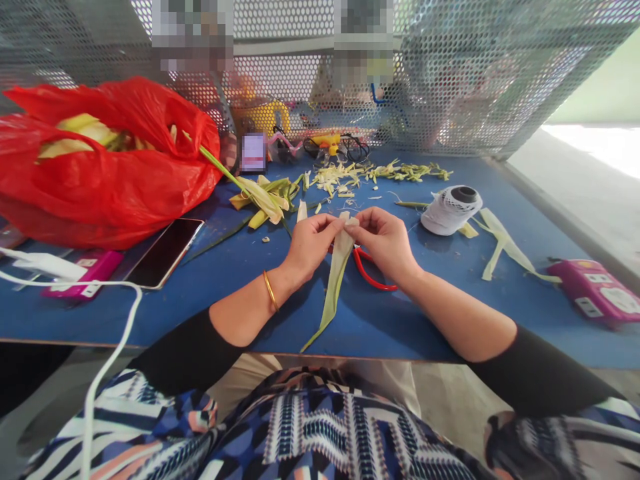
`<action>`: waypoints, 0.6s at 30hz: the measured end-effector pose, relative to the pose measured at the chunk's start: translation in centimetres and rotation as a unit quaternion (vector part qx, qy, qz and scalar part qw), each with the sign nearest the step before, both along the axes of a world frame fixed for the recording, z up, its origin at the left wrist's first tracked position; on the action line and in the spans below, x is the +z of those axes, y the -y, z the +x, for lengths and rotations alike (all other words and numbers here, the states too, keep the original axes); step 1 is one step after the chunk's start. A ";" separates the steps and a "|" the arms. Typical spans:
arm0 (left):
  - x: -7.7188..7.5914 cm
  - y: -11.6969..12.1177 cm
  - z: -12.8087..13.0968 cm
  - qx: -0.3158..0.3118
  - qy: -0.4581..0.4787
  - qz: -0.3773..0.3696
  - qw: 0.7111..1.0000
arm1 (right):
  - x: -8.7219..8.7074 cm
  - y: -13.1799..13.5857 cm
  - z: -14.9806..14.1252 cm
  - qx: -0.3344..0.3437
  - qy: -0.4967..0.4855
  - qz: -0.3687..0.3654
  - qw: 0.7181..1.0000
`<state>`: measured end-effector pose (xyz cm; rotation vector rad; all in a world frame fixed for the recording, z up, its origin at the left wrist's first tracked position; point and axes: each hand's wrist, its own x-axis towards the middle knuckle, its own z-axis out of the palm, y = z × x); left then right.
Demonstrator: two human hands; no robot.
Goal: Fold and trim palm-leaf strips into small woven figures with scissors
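My left hand (311, 241) and my right hand (383, 241) meet over the blue table (440, 307), both pinching the top end of a long pale green leaf strip (334, 283). The strip hangs down from my fingers toward the table's near edge. Red-handled scissors (370, 275) lie on the table just under my right hand. A gold bangle sits on my left wrist.
A red plastic bag (100, 160) of leaves sits at the left, a phone (165, 252) and pink power strip (90, 272) beside it. Leaf pieces (265, 197) and trimmings (370, 173) lie ahead, a white thread spool (453, 208) and another pink strip (595, 290) at the right. Perforated metal screen behind.
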<state>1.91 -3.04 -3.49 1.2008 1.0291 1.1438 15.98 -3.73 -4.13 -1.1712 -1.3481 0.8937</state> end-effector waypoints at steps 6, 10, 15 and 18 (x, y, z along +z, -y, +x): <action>-0.1 0.1 0.2 0.018 0.000 -0.008 1.000 | 0.5 0.6 -0.1 -0.030 0.080 0.045 0.995; -0.2 -0.1 0.1 0.034 -0.007 -0.019 0.999 | 0.9 1.0 -0.3 -0.034 0.130 0.084 0.987; -0.2 -0.2 0.0 0.052 -0.018 0.011 0.998 | 0.0 0.5 -0.3 -0.005 0.087 0.019 0.996; -0.1 0.0 0.1 0.025 -0.003 -0.014 1.000 | -0.2 0.3 -0.3 -0.012 0.068 0.006 0.998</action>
